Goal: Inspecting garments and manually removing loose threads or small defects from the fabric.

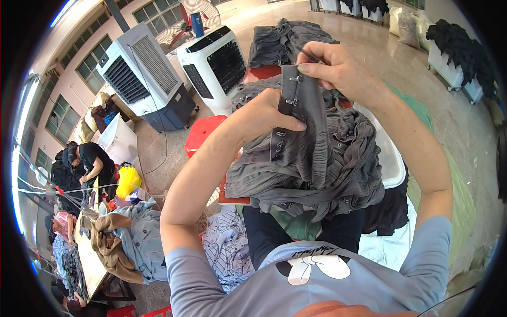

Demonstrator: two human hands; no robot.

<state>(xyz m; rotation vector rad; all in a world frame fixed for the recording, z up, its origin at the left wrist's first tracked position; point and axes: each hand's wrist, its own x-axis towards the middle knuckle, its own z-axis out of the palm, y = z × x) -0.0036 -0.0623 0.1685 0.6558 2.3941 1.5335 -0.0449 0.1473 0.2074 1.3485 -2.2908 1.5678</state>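
Observation:
A dark grey garment [317, 132] with a flat band is raised in front of me, and several small metal hooks run along the band. My left hand [272, 112] grips the band's left edge, its thumb lying across the front and its other fingers mostly hidden behind the cloth. At the band's upper end my right hand [332, 68] pinches the cloth between thumb and fingers. Below both hands lies a heap of crinkled dark grey garments [338, 182] over my lap, on a reddish-brown board [232, 196].
Beyond the heap sits another grey stack [290, 39]. A white tub [392, 153] stands at right, a red stool [203, 134] at left. Two air coolers [145, 79] and a fan [193, 21] stand farther off. At far left, people [95, 164] work at a table with clothes.

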